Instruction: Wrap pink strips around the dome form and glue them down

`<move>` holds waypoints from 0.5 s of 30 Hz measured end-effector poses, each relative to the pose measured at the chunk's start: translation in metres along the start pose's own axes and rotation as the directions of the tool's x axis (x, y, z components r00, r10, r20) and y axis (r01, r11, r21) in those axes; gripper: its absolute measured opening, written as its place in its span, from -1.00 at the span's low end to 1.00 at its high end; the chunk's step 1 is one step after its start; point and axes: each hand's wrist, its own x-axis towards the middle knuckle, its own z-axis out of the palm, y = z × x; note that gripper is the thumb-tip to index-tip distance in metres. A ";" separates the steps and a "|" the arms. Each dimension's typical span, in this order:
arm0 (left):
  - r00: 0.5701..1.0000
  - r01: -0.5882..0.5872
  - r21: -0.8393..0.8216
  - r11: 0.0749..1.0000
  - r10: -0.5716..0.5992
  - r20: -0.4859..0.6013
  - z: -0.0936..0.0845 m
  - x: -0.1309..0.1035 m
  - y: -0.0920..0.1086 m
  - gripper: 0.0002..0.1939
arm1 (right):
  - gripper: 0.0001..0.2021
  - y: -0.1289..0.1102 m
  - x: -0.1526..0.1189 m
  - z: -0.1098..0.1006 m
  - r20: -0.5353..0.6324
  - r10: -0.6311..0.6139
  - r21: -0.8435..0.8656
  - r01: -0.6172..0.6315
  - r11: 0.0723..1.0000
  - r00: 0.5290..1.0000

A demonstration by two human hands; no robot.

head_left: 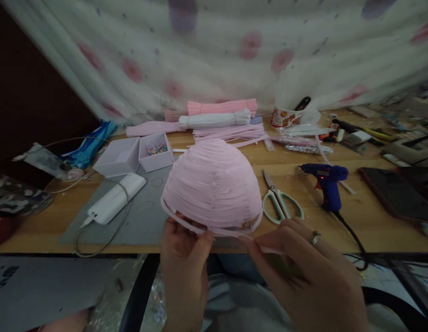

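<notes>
Your left hand point(184, 258) grips the near rim of the pink dome wound from fuzzy pipe-cleaner strands point(212, 184), thumb on the outside and fingers curled under the edge. Your right hand point(304, 272), with a ring on one finger, pinches the loose pink strand point(258, 248) that trails off the dome's rim, fingertips narrowed tight on it. The dome sits at the near edge of the wooden table point(366, 216), partly over the grey cutting mat point(145, 216).

To the far left of the dome stand two small white cardboard boxes side by side: the left box point(119, 157) shows nothing inside that you can make out, and the right box point(156, 151) holds a scatter of small multicoloured beads. Far right of centre, a white cup with a red pattern point(286, 117) holds a dark-handled tool whose kind you cannot tell.

Behind the dome lie bundles of pink point(222, 107) and white point(214, 121) pipe cleaners, with loose pink ones spread in front of them. Just right of the dome lie green-handled scissors point(279, 203), and further right stands a blue hot glue gun point(326, 182) with its black cord running to the near edge. A dark phone point(395, 193) lies at the far right. Left of the dome, a white power bank point(117, 198) rests on the mat with a grey cable looped off it.
</notes>
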 end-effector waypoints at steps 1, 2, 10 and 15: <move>1.000 0.012 -0.012 1.000 -0.011 0.003 0.000 0.000 0.000 -0.52 | -0.86 0.000 0.000 0.000 -0.002 -0.001 0.003 0.001 1.000 1.000; 1.000 0.021 -0.021 1.000 -0.020 0.008 -0.001 0.000 0.001 -0.52 | -0.86 0.000 0.000 0.000 -0.005 -0.008 0.009 0.008 1.000 1.000; 0.999 0.028 0.006 1.000 -0.028 0.021 -0.006 0.007 0.002 -0.59 | -0.86 0.001 0.000 0.008 -0.044 -0.063 0.080 0.066 0.995 0.997; 0.997 0.059 0.013 0.998 -0.058 -0.052 -0.001 0.005 0.007 -0.63 | -0.87 -0.001 0.003 0.010 -0.011 -0.044 0.099 0.045 0.994 0.999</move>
